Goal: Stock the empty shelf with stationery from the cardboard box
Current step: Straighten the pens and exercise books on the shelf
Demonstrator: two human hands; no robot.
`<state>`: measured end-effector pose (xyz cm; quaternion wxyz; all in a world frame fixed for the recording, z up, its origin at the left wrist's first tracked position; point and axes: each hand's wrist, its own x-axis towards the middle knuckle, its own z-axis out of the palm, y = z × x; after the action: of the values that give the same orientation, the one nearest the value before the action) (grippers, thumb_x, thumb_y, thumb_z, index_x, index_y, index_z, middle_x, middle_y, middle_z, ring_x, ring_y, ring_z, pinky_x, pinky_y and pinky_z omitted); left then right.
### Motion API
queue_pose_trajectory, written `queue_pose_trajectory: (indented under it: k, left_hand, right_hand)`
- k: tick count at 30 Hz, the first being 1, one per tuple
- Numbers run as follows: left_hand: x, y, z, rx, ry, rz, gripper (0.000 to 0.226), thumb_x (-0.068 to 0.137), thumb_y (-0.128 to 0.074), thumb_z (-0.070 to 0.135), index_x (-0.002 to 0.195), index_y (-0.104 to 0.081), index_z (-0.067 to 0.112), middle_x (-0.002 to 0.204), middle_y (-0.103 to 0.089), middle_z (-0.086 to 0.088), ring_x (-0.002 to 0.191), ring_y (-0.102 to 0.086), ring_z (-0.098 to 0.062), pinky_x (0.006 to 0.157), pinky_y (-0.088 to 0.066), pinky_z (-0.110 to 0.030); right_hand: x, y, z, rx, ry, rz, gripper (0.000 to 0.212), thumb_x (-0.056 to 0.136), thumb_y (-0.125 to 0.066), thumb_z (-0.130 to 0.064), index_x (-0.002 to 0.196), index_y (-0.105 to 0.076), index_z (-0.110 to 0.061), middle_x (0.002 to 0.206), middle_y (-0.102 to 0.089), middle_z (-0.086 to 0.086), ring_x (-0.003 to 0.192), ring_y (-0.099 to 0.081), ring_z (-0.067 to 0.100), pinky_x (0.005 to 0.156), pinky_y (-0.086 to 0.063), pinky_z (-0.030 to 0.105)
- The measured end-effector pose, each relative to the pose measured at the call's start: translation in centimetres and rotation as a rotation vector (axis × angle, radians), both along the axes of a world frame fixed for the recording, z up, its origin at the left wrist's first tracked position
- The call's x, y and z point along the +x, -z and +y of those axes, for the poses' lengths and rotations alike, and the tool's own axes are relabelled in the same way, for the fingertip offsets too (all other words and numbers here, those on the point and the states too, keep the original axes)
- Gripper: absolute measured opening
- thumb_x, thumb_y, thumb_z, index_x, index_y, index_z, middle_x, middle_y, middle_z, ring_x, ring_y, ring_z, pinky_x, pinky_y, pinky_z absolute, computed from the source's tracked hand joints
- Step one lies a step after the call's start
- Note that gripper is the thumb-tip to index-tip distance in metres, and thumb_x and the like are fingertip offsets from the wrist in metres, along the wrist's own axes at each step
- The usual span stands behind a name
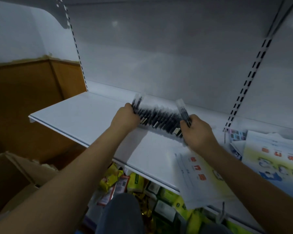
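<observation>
With your left hand (125, 116) and right hand (195, 130) each grasping an end of the pens (159, 118) (mid-frame), settle the row squarely on the shelf (78, 114).

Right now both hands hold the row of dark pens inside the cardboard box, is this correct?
Not quite. The left hand and right hand do hold the row of dark pens, but on the white shelf, not inside the cardboard box. The head view shows it.

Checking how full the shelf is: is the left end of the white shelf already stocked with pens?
No, the pens lie in a row between both hands, and the shelf left of them is bare.
</observation>
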<state>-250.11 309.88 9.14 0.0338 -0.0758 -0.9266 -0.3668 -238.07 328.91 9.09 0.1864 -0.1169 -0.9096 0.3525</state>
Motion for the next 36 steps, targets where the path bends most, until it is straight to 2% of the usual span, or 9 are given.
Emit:
queue_pose_trajectory:
  k: [4,7,11,14,17,23,28,31,36]
  left_hand:
    - [-3.6,-1.6,1.8,-0.174,-0.043,-0.042,0.029,0.098,-0.043,0.013,0.124,-0.052,0.002,0.129,-0.051,-0.016,0.116,-0.053,-0.031,0.097,-0.035,-0.031]
    - [-5.7,-0.9,1.8,-0.335,0.102,-0.025,0.042,0.096,-0.055,0.026,0.131,-0.046,0.004,0.137,-0.039,-0.013,0.115,-0.053,-0.034,0.094,-0.041,-0.035]
    - [-5.6,2.7,-1.7,-0.372,0.374,0.102,0.062,0.099,-0.048,0.043,0.151,-0.033,0.015,0.154,-0.025,-0.010,0.137,-0.034,-0.033,0.113,-0.030,-0.037]
    - [-6.3,4.8,-3.7,-0.350,0.459,0.182,0.059,0.105,-0.035,0.040,0.156,-0.022,0.015,0.164,-0.016,-0.004,0.150,-0.013,-0.018,0.118,-0.003,-0.021]
    - [-6.9,5.3,-4.0,-0.373,0.516,0.291,0.061,0.104,-0.022,0.044,0.157,-0.017,0.013,0.164,-0.009,-0.007,0.152,0.002,-0.017,0.113,0.015,-0.016]
    - [-6.9,5.0,-5.4,-0.303,0.548,0.217,0.056,0.106,-0.029,0.041,0.158,-0.015,0.025,0.164,-0.007,0.010,0.146,0.000,0.005,0.112,0.003,-0.007]
    - [-7.6,5.1,-6.4,-0.358,0.652,0.190,0.057,0.104,-0.025,0.047,0.157,-0.010,0.031,0.163,0.001,0.015,0.147,0.005,0.006,0.114,0.008,-0.009]
    - [-8.1,5.1,-7.1,-0.292,0.652,0.163,0.056,0.103,-0.023,0.048,0.156,-0.012,0.035,0.162,-0.003,0.019,0.147,-0.001,0.008,0.123,-0.003,-0.023]
    - [-7.9,5.3,-6.8,-0.328,0.674,0.248,0.052,0.107,-0.028,0.035,0.156,-0.013,0.032,0.162,-0.005,0.014,0.147,-0.001,0.005,0.111,0.006,-0.003]
  right_hand:
    - [-4.8,-1.1,-3.6,0.369,0.172,-0.081,0.039,0.102,-0.040,-0.026,0.133,-0.039,-0.002,0.108,-0.059,0.014,0.087,-0.063,0.030,0.058,-0.039,0.030]
    - [-7.8,-0.5,-6.0,0.515,0.266,-0.244,0.074,0.099,-0.050,-0.030,0.150,-0.011,0.005,0.144,-0.033,0.023,0.115,-0.053,0.033,0.074,-0.046,0.033]
    - [-8.8,1.0,-8.1,0.652,0.198,-0.332,0.079,0.100,-0.043,-0.042,0.151,-0.007,0.005,0.151,-0.017,0.021,0.132,-0.030,0.036,0.099,-0.043,0.035]
    - [-8.9,1.9,-8.2,0.786,0.129,-0.359,0.064,0.105,-0.018,-0.038,0.153,-0.001,0.001,0.161,-0.002,0.017,0.148,-0.006,0.035,0.119,-0.011,0.045]
    - [-9.8,2.5,-7.4,0.693,0.024,-0.333,0.064,0.104,-0.022,-0.031,0.152,0.007,0.000,0.161,0.012,0.016,0.150,0.009,0.029,0.122,0.001,0.042]
    - [-10.2,2.3,-9.4,0.458,0.088,-0.364,0.089,0.095,-0.051,-0.017,0.150,0.017,0.002,0.156,0.027,0.023,0.147,0.020,0.034,0.122,0.005,0.043]
    - [-10.9,2.1,-10.6,0.432,0.109,-0.392,0.084,0.102,-0.031,-0.045,0.148,0.020,0.003,0.150,0.035,0.025,0.144,0.025,0.040,0.120,0.010,0.047]
    - [-9.6,2.0,-8.0,0.632,-0.121,-0.276,0.089,0.092,-0.017,-0.072,0.153,0.017,-0.017,0.157,0.029,0.014,0.145,0.024,0.036,0.119,0.011,0.049]
    - [-7.6,0.5,-1.8,0.724,-0.537,-0.222,0.087,0.081,-0.016,-0.082,0.153,0.007,-0.039,0.161,0.018,-0.006,0.148,0.017,0.011,0.123,-0.007,0.042]
